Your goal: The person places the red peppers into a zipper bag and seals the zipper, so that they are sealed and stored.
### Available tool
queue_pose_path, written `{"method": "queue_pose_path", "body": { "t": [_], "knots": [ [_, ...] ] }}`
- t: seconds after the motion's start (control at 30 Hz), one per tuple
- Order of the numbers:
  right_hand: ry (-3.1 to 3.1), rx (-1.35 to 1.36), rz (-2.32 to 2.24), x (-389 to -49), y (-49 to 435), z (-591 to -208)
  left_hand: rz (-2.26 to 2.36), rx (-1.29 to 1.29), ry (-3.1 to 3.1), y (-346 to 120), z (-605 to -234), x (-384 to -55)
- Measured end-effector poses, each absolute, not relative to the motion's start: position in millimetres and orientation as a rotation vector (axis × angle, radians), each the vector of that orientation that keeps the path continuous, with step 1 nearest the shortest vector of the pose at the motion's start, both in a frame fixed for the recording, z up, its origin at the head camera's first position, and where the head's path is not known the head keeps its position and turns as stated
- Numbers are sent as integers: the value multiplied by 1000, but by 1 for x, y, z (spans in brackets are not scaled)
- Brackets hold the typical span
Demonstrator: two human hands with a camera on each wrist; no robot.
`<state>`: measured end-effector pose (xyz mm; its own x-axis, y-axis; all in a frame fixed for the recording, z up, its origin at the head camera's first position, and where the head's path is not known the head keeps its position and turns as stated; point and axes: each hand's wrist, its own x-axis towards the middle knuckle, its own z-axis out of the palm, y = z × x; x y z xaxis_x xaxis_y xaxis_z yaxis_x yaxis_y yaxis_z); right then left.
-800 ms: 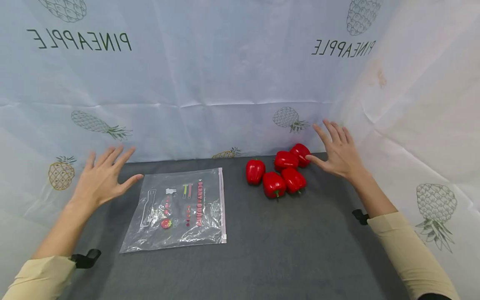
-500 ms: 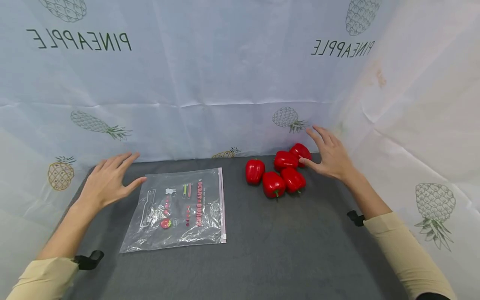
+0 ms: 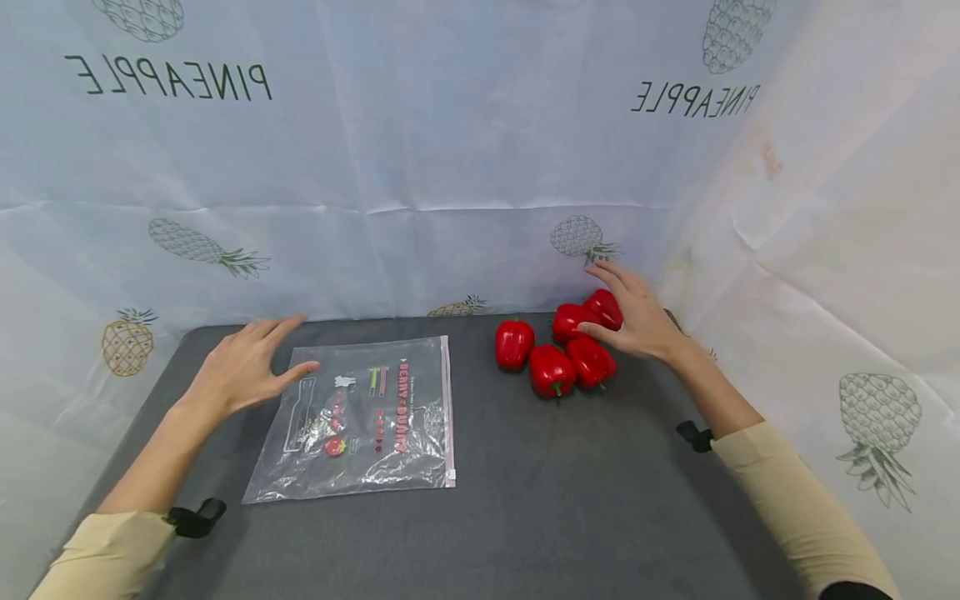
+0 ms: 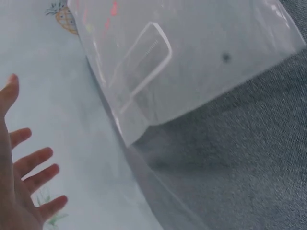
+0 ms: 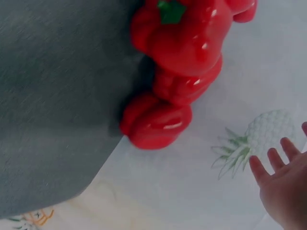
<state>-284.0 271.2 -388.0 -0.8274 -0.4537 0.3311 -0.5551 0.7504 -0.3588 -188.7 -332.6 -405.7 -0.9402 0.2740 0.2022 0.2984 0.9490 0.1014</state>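
Note:
A clear plastic zip bag (image 3: 352, 417) with red strawberry prints lies flat on the dark grey table, its slider edge toward the right. Beside its upper left corner hovers my left hand (image 3: 243, 367), fingers extended and thumb apart, holding nothing; the left wrist view shows the same spread hand (image 4: 24, 177) next to the bag (image 4: 192, 57). Several shiny red bell peppers (image 3: 552, 372) sit grouped at the back right. Over the rightmost ones reaches my right hand (image 3: 637, 321), fingers spread, partly covering the rear pepper (image 3: 603, 307). In the right wrist view that hand (image 5: 288, 187) is apart from the peppers (image 5: 156, 122).
White cloth with pineapple prints (image 3: 450, 167) hangs behind the grey table (image 3: 465, 542) and along both sides. The table's back edge runs just behind the peppers. A black strap (image 3: 197, 517) hangs at the left wrist, another strap (image 3: 695, 436) at the right.
My left hand has moved right, toward the bag. My right hand has moved left and slightly down, over the peppers. Bag and peppers stay where they were.

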Motion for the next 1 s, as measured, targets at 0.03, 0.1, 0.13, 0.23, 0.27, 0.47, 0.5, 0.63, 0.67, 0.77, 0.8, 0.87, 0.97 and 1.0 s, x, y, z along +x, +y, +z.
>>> {"method": "queue_pose_path", "body": {
  "t": [0.03,0.1,0.13,0.23,0.27,0.47,0.5,0.63,0.67,0.77,0.8,0.87,0.97,1.0],
  "knots": [
    [-2725,806,692,-284,268,-388,-207,-430,-2949,-331,-405,-189],
    [-2723,828,749,-285,262,-388,-228,-435,-3004,-328,-405,-189],
    [-2722,843,771,-286,259,-388,-242,-440,-3027,-327,-405,-189],
    [-2735,884,810,-289,250,-389,-276,-453,-3081,-323,-406,-190],
    [-2741,896,821,-289,247,-389,-287,-457,-3094,-322,-406,-190],
    [-2767,941,909,-289,233,-388,-474,-523,-3157,-314,-409,-189],
    [-2774,949,925,-290,231,-389,-519,-544,-3162,-313,-410,-189],
    [-2813,979,1008,-291,223,-392,-662,-656,-3151,-306,-415,-189],
    [-2828,984,1021,-291,221,-393,-690,-684,-3141,-304,-416,-189],
    [-2869,990,1050,-292,216,-396,-761,-773,-3102,-297,-421,-189],
    [-2882,988,1054,-293,215,-397,-777,-792,-3093,-295,-423,-189],
    [-2905,986,1075,-294,212,-398,-797,-820,-3081,-289,-425,-190],
    [-2931,980,1131,-295,209,-402,-813,-857,-3073,-280,-427,-190],
    [-2936,983,1155,-296,208,-403,-820,-869,-3077,-277,-428,-190]
  ]
}}
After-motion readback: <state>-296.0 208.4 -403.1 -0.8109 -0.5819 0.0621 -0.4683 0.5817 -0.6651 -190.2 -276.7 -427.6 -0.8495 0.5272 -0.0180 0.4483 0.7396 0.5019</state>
